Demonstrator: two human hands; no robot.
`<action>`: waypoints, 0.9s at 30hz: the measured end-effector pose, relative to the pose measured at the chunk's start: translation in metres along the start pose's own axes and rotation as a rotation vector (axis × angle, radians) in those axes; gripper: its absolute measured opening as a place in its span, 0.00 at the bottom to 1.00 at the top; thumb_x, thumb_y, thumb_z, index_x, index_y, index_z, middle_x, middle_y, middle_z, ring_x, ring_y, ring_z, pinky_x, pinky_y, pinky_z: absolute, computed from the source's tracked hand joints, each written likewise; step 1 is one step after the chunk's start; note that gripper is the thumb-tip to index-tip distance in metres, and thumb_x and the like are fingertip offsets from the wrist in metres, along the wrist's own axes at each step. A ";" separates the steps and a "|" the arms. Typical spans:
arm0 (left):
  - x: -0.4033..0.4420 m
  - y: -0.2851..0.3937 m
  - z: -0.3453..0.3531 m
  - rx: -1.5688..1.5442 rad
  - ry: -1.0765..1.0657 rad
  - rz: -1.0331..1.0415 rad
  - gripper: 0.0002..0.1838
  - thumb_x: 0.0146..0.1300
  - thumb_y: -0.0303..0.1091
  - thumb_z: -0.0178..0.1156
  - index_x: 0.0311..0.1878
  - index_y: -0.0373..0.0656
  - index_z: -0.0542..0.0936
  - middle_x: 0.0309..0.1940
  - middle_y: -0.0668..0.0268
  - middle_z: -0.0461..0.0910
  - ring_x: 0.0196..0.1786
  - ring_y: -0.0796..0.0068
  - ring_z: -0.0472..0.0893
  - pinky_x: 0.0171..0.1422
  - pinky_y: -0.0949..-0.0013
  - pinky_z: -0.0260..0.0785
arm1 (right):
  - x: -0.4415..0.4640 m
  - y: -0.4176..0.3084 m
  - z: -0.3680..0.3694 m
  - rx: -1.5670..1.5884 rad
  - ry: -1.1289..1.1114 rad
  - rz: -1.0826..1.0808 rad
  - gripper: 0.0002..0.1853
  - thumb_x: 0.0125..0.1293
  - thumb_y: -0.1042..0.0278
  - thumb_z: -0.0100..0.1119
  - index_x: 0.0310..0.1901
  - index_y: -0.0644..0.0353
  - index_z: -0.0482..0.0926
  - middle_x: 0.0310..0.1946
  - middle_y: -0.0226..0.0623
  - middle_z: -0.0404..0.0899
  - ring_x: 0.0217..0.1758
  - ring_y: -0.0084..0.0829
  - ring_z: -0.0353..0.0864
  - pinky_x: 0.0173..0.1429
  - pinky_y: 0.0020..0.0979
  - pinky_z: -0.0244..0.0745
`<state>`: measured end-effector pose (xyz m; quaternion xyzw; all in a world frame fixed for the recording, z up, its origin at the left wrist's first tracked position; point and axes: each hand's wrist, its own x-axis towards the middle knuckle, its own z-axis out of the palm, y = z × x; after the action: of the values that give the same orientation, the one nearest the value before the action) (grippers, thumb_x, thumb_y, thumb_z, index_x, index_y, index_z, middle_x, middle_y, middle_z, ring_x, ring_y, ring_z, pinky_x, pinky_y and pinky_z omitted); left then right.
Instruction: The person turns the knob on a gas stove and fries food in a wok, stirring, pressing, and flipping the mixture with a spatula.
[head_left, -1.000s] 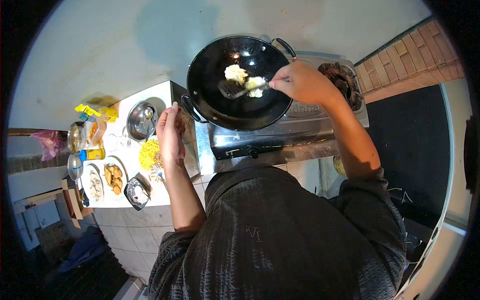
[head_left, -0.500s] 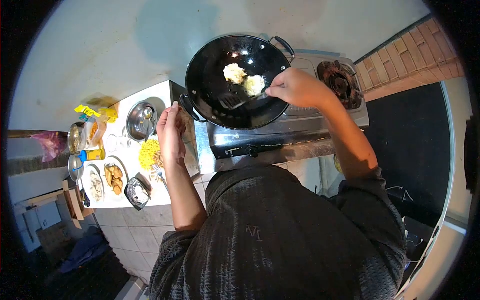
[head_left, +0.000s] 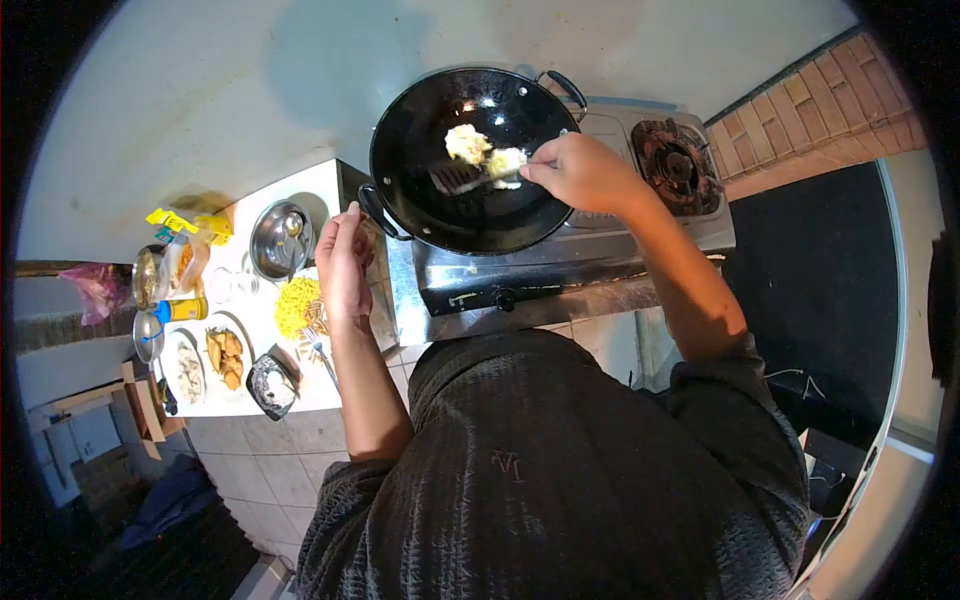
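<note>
My right hand (head_left: 575, 170) is closed around the handle of a slotted spatula (head_left: 460, 178) over a black wok (head_left: 470, 225). Two pale lumps of food lie in the wok: one lump (head_left: 466, 144) is above the spatula blade, the other lump (head_left: 506, 163) sits beside its shaft, close to my right fingers. My left hand (head_left: 343, 262) is beside the wok's left handle (head_left: 382, 213), its fingers curled together; whether anything is between them is hidden.
The wok stands on a gas stove (head_left: 540, 265) with a bare burner (head_left: 678, 168) to its right. On the white table (head_left: 315, 185) at left are a steel bowl (head_left: 281, 240), yellow food (head_left: 297, 307), a black dish (head_left: 272, 386) and plates of food.
The spatula went down and left, then slightly back up in the wok, its blade now just under the lumps. My right hand has shifted a little left. My left hand has hardly moved.
</note>
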<state>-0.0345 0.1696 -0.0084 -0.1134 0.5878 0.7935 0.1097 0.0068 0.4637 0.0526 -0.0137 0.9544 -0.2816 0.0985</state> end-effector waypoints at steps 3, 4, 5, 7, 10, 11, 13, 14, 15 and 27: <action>-0.001 0.001 -0.002 0.002 0.004 0.003 0.10 0.64 0.39 0.59 0.35 0.42 0.74 0.16 0.80 0.60 0.19 0.88 0.57 0.24 0.79 0.47 | -0.002 -0.002 0.002 0.064 0.205 -0.020 0.16 0.59 0.58 0.59 0.35 0.65 0.83 0.25 0.48 0.80 0.29 0.38 0.80 0.37 0.34 0.71; -0.001 0.001 -0.004 0.002 -0.006 0.009 0.10 0.64 0.39 0.59 0.34 0.43 0.74 0.17 0.80 0.60 0.19 0.88 0.58 0.24 0.79 0.47 | -0.005 -0.002 -0.002 0.060 0.201 -0.031 0.15 0.58 0.58 0.58 0.32 0.64 0.83 0.24 0.49 0.80 0.29 0.43 0.79 0.37 0.38 0.72; -0.001 0.000 -0.006 0.004 -0.006 0.007 0.10 0.64 0.39 0.59 0.34 0.43 0.74 0.17 0.80 0.60 0.19 0.88 0.58 0.24 0.79 0.47 | -0.007 -0.002 -0.004 0.057 0.199 -0.040 0.15 0.58 0.57 0.56 0.30 0.63 0.83 0.24 0.49 0.79 0.29 0.49 0.79 0.37 0.42 0.72; 0.000 0.000 -0.007 -0.005 -0.012 0.000 0.10 0.64 0.39 0.59 0.33 0.44 0.74 0.17 0.80 0.61 0.19 0.88 0.59 0.24 0.79 0.47 | -0.007 0.000 -0.003 0.052 0.089 -0.006 0.16 0.58 0.57 0.57 0.33 0.64 0.83 0.24 0.49 0.79 0.29 0.44 0.79 0.37 0.38 0.72; 0.000 -0.002 -0.005 -0.002 -0.022 -0.009 0.09 0.64 0.39 0.59 0.32 0.45 0.75 0.17 0.80 0.61 0.19 0.88 0.59 0.24 0.79 0.47 | -0.005 0.002 0.006 0.057 0.031 0.032 0.16 0.59 0.58 0.58 0.35 0.65 0.83 0.25 0.48 0.80 0.29 0.39 0.79 0.37 0.34 0.71; 0.000 -0.003 -0.005 -0.003 -0.021 -0.011 0.09 0.64 0.39 0.59 0.32 0.45 0.75 0.17 0.80 0.61 0.19 0.88 0.59 0.24 0.79 0.47 | -0.005 0.001 0.009 0.070 0.078 0.034 0.15 0.59 0.59 0.58 0.34 0.66 0.83 0.24 0.48 0.80 0.29 0.39 0.79 0.37 0.34 0.71; 0.002 -0.004 -0.004 -0.012 -0.017 -0.033 0.09 0.64 0.39 0.59 0.32 0.46 0.75 0.17 0.80 0.62 0.19 0.88 0.58 0.24 0.79 0.47 | -0.007 0.000 0.010 0.056 0.177 -0.007 0.15 0.59 0.59 0.58 0.34 0.65 0.82 0.24 0.48 0.80 0.28 0.39 0.79 0.36 0.34 0.71; 0.001 -0.003 -0.004 -0.011 -0.016 -0.033 0.09 0.64 0.39 0.59 0.32 0.46 0.75 0.17 0.80 0.62 0.19 0.88 0.58 0.24 0.79 0.47 | -0.008 0.000 0.011 0.043 0.276 -0.048 0.15 0.59 0.59 0.58 0.34 0.65 0.82 0.24 0.48 0.79 0.28 0.40 0.79 0.35 0.35 0.70; -0.001 0.000 -0.003 -0.005 -0.014 -0.036 0.09 0.64 0.39 0.59 0.32 0.46 0.75 0.17 0.80 0.62 0.19 0.88 0.59 0.24 0.79 0.47 | -0.010 -0.002 0.008 0.045 0.275 -0.047 0.15 0.59 0.59 0.58 0.34 0.65 0.82 0.24 0.48 0.79 0.28 0.40 0.79 0.35 0.35 0.70; 0.002 -0.005 -0.005 0.016 -0.005 -0.045 0.10 0.64 0.40 0.58 0.33 0.45 0.75 0.17 0.81 0.62 0.20 0.89 0.57 0.25 0.80 0.45 | -0.022 -0.014 0.011 0.103 0.306 0.036 0.15 0.58 0.58 0.54 0.28 0.62 0.83 0.24 0.49 0.79 0.30 0.50 0.79 0.38 0.44 0.73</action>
<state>-0.0344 0.1665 -0.0143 -0.1241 0.5909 0.7865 0.1298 0.0297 0.4476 0.0553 0.0517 0.9426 -0.3272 -0.0426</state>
